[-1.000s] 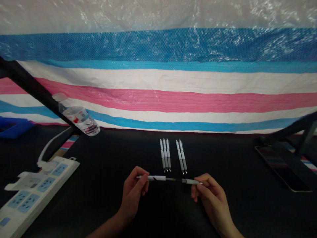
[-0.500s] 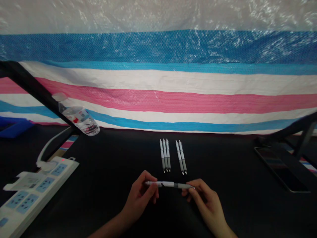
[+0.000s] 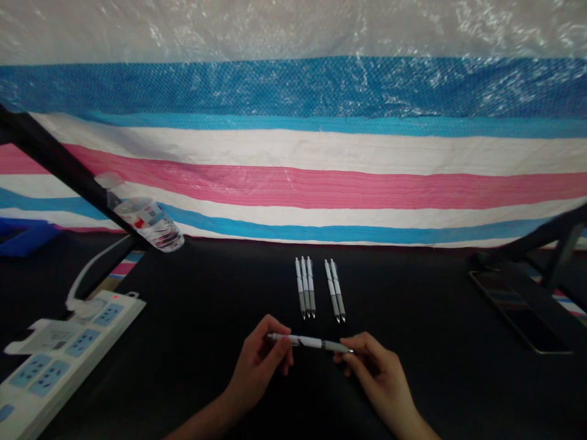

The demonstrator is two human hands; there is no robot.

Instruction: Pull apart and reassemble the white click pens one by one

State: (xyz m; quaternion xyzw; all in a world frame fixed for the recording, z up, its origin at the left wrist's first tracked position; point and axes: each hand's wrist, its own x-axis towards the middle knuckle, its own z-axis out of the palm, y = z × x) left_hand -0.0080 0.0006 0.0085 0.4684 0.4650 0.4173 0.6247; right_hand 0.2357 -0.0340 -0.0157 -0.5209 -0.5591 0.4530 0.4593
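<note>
A white pen with a grey grip (image 3: 312,342) is held nearly level between my two hands, its tip end slightly lower on the right. My left hand (image 3: 263,354) pinches the clicker end between thumb and fingers. At the grey grip near the metal tip, my right hand (image 3: 378,366) has its thumb and fingers closed on the pen. Beyond the hands, three similar pens (image 3: 305,287) lie side by side on the black table (image 3: 206,318), tips toward me. To their right, two more pens (image 3: 335,290) lie together in the same direction.
At the left lies a white power strip (image 3: 77,360) with a plug and cable. A clear plastic bottle (image 3: 151,223) is behind it, near a black bar (image 3: 68,165). A dark phone (image 3: 518,311) lies at the right. A striped plastic sheet (image 3: 293,146) hangs behind the table.
My right hand has shifted slightly left along the pen, and the pen's tip end has dipped a little. My left hand keeps its pinch; the lying pens have not moved.
</note>
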